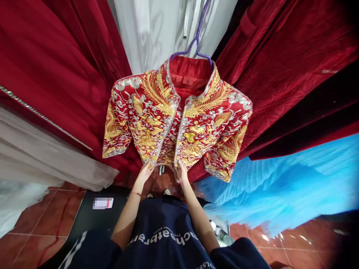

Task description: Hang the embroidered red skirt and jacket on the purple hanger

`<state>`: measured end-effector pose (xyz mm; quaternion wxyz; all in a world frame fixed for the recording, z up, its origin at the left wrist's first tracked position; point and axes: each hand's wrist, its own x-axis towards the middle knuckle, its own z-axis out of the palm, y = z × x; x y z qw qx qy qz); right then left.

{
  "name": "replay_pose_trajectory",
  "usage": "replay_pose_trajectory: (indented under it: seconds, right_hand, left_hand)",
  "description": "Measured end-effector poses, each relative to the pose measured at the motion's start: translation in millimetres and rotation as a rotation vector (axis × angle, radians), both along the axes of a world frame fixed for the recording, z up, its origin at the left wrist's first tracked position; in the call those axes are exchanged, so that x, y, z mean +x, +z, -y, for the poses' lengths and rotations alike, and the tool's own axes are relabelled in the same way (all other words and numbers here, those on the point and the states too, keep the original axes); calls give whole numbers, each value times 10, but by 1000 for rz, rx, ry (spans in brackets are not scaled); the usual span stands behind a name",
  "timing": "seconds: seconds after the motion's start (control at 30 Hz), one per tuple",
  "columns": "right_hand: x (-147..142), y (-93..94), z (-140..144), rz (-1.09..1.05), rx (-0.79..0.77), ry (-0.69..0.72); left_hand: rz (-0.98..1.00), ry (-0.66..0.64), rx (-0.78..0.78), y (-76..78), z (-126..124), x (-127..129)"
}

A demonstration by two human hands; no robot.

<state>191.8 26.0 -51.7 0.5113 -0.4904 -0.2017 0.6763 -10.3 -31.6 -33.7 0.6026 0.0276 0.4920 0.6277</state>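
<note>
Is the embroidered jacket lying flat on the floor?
No, the jacket hangs from a purple hanger, with the left hand and right hand at its bottom hem.

my left hand (pixel 145 172): fingertips tucked behind jacket (pixel 176 123) hem | my right hand (pixel 181 172): fingertips hidden under same hem | purple hanger (pixel 196 45): hook cut off by top edge | floor label (pixel 103 203): blurred, unreadable | shirt lettering (pixel 165 239): partly covered by my arms
</note>
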Motion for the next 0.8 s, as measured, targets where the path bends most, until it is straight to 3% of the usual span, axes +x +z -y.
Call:
replay_pose_trajectory:
  seconds: [0.27, 0.5, 0.8]
  right_hand:
    - [47, 182, 348, 16, 53, 107]
    - [-29, 495, 716, 78, 134, 25]
    - [-282, 828, 1048, 80, 151, -40]
  left_hand:
    - [90, -224, 46, 67, 374, 118]
    - [89, -183, 65, 129, 525, 262]
    - [164, -214, 118, 437, 583, 349]
